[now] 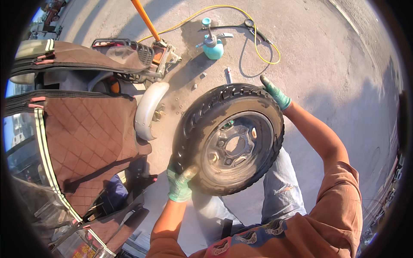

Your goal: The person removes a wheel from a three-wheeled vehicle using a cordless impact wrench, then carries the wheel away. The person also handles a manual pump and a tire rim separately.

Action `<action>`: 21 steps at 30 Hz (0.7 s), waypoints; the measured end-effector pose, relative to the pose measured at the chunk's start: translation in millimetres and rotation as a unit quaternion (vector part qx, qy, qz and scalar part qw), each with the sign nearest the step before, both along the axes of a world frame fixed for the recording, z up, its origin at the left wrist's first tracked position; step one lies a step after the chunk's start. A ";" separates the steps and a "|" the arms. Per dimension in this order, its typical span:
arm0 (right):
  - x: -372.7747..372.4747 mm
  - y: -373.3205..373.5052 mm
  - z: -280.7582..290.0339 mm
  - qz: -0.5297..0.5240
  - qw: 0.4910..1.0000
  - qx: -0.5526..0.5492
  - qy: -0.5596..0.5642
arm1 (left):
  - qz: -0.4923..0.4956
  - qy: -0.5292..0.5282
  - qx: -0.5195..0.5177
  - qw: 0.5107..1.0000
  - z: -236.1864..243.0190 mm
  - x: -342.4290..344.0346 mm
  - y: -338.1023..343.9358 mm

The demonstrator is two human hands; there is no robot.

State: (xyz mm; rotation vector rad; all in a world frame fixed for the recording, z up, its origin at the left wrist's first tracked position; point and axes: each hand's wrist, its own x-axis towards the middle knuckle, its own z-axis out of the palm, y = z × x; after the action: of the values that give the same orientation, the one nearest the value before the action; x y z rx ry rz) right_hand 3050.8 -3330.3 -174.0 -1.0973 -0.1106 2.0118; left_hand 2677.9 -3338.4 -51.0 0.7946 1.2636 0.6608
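Note:
A small wheel (235, 146), a black treaded tyre on a dark steel rim, is tilted in front of my legs, its rim side facing me. Dust coats the sidewall, and the rim has several holes around an open centre. My left hand (180, 184), in a green glove, grips the lower left of the tyre, thumb on the sidewall and the other fingers mostly hidden behind. At the upper right my right hand (276, 93), gloved the same way, holds the tread edge with dirty fingertips. Whether the wheel touches the ground is hidden.
To the left stands a vehicle with a brown quilted cover (88, 142) and a silver mudguard (150, 109). An orange-handled jack (147, 20) is beside it. Ahead are a teal spray bottle (212, 48), a yellow hose (257, 41) with a gauge (249, 23), and small nuts (177, 105).

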 end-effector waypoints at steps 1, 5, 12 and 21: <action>17.7 -15.8 4.3 -0.026 0.999 0.027 0.029 | 0.000 0.005 0.002 1.000 43.9 17.2 -0.9; 48.0 -60.8 125.3 0.000 0.981 0.193 0.005 | -0.034 0.045 0.114 0.992 193.0 61.6 -16.8; 56.3 -162.7 215.5 -0.198 0.946 0.255 0.015 | -0.149 -0.014 0.208 0.967 359.8 193.8 -1.0; 168.4 -148.3 304.0 -0.374 0.875 0.304 0.044 | -0.297 -0.042 0.289 0.909 407.5 301.4 38.1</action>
State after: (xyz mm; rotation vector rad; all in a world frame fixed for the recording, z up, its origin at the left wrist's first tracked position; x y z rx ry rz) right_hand 3219.2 -3478.6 130.1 -0.5101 -0.2160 1.1858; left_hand 2979.3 -3300.3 356.5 1.5461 0.6709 0.5549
